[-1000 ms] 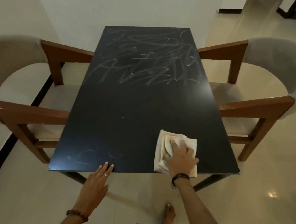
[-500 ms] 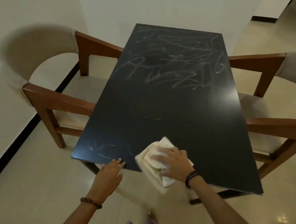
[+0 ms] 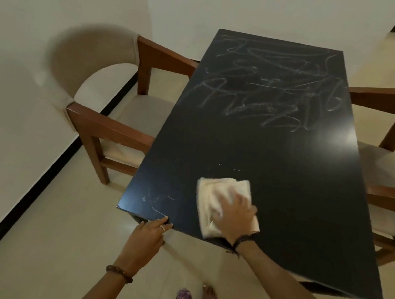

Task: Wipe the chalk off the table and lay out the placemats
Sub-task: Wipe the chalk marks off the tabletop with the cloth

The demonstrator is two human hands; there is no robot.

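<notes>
Here chalk scribbles cover the black table's far half.

Cloth on table between two chairs.

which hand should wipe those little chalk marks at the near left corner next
The right hand. It already presses the cloth flat on the table, just right of the small chalk marks, so a short sweep leftward probably reaches them. The left hand only rests on the near edge, without a cloth.

The table top looks smooth, dark and slightly glossy, the cloth soft fabric, the chairs wood with perhaps cloth padding.
</notes>
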